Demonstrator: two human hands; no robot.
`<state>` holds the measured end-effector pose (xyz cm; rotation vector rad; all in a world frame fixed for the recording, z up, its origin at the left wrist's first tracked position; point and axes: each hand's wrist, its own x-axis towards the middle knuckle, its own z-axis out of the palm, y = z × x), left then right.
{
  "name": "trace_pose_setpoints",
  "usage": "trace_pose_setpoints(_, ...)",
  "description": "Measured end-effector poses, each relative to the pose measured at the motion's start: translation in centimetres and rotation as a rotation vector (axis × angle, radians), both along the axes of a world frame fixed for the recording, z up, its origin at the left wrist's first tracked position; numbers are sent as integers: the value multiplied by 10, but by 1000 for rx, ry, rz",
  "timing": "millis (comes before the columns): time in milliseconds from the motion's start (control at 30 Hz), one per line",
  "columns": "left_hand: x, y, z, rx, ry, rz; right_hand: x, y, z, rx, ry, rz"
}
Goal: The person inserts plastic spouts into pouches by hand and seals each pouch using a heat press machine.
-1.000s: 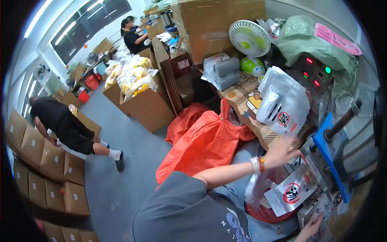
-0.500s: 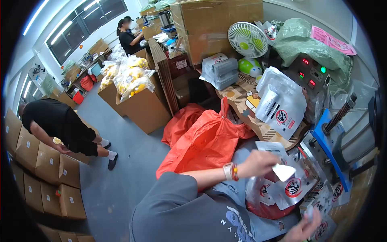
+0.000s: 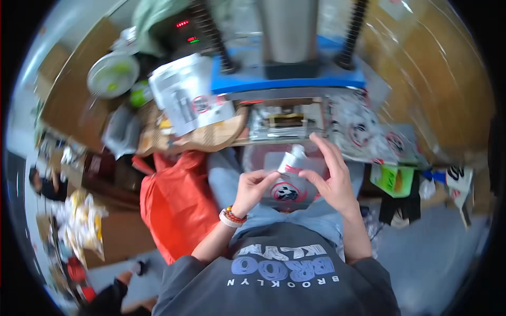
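A small white bottle [image 3: 293, 159] with a pinkish-red label band is between my hands, tilted, its narrower end pointing up and right. My left hand [image 3: 254, 190], with a beaded bracelet and a pale band at the wrist, is pinched closed at the bottle's lower left. My right hand [image 3: 333, 184] has its fingers stretched out and apart, its thumb by the label's right side. Under the bottle, a silvery pouch [image 3: 287, 195] with a red circle and black character lies over my lap. Blur hides the bottle's fine print.
Ahead stands a press with a blue plate [image 3: 287, 79] and threaded rods. Left of it lie more pouches [image 3: 192, 100] on a patterned board, near a fan [image 3: 113, 75]. A red-orange bag [image 3: 174, 203] is at my left, a large carton [image 3: 437, 68] at right.
My view has swung from the room to the press and my lap. My hands, far apart before with a white piece in the left, have come together at the bottle.
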<state>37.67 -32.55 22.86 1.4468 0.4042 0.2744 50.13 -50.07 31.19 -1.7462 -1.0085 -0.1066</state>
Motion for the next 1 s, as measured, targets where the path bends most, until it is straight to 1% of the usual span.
trace_pose_setpoints(67, 14, 4, -10, -107, 73, 0, 12, -25, 7, -13, -24, -169)
trace_pose_setpoints(133, 37, 8, 7, -249, 61, 79, 25, -48, 19, -29, 90, -294)
trace_pose_setpoints(167, 49, 16, 13, -322, 51, 108, 35, -48, 18, -112, 29, -368)
trace_pose_setpoints(200, 59, 25, 17, -271, 101, 121, 46, -48, 18, -201, -31, -442)
trace_pose_setpoints(233, 69, 30, 20, -276, 105, 131, 60, -44, 3, -335, -138, -524)
trace_pose_setpoints(267, 76, 33, 23, -280, 112, 138, 76, -41, -22, -342, -130, -521)
trace_pose_setpoints(300, 83, 35, 25, -304, 99, 153, 93, -37, -53, -540, -223, -544)
trace_pose_setpoints(333, 86, 36, 18, -305, 77, 142, 102, -34, -69, -737, -316, -562)
trace_pose_setpoints(367, 88, 37, 16, -305, 50, 132, 105, -33, -64, -636, -217, -520)
trace_pose_setpoints(400, 88, 38, 16, -337, 57, 115, 106, -33, -60, -638, -215, -509)
trace_pose_setpoints(467, 80, 55, 30, -54, 174, 14, 101, -36, -54, -632, 7, -374)
trace_pose_setpoints(500, 74, 76, 27, -2, 198, 68, 97, -37, -48, -634, 9, -371)
trace_pose_setpoints(533, 71, 92, 24, 243, 2, 239, 95, -39, -42, -619, 49, -384)
trace_pose_setpoints(567, 66, 123, 20, 717, -10, 416, 92, -41, -40, -605, 91, -394)
trace_pose_setpoints(600, 57, 145, 16, 1282, 185, 454, 90, -41, -42, -609, 93, -389)
trace_pose_setpoints(633, 49, 163, 9, 1844, 394, 466, 90, -43, -45, -492, 251, -395)
trace_pose_setpoints(667, 40, 178, -21, 1640, 378, 292, 89, -47, -47, -374, 407, -397)
trace_pose_setpoints(700, 29, 172, -13, 1619, 354, 149, 87, -51, -49, -376, 406, -392)
trace_pose_setpoints(733, 17, 168, -1, 1604, 328, 10, 86, -52, -50, -245, 321, -376)
trace_pose_setpoints(767, 9, 165, -5, 1582, 212, 6, 82, -54, -52, -116, 243, -367)
trace_pose_setpoints(800, 2, 164, -14, 1561, 124, 68, 72, -52, -44, -120, 255, -367)
trace_pose_setpoints(833, -3, 162, -23, 1535, 35, 137, 63, -52, -30, 8, 313, -279)
trace_pose_setpoints(867, -2, 153, -9, 1556, -90, 209, 54, -48, -12, 142, 366, -188)
trace_pose_setpoints(900, -7, 144, 1, 1401, -48, 280, 42, -41, 4, 144, 306, -160)
trace_pose_setpoints(933, -12, 133, 11, 1241, -10, 346, 31, -37, 21, 111, 162, -120)
trace_pose_setpoints(967, -12, 121, 25, 1266, -57, 369, 20, -33, 35, 75, 16, -83)
trace_pose_setpoints(1000, -15, 108, 33, 1305, -74, 409, 6, -27, 44, 78, -16, -67)
